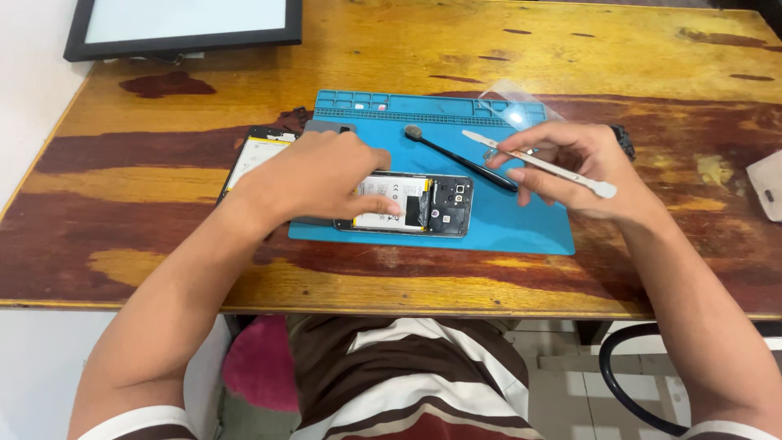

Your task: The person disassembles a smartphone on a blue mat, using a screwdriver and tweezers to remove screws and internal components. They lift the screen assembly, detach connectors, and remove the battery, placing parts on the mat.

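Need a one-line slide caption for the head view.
Left hand steadies an opened phone on a blue mat; right hand holds a white spudger.

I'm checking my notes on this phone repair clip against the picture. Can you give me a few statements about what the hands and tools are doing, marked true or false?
1. The left hand rests on the opened phone. True.
2. The right hand holds a pair of scissors. False: it holds a thin white pry tool.
3. The opened phone lies on a blue work mat. True.
4. The black brush is held in the left hand. False: it lies on the mat, between the two hands.
5. The wooden table is bare apart from the mat. False: a black-framed panel sits at the far left corner, and a second device lies left of the mat.
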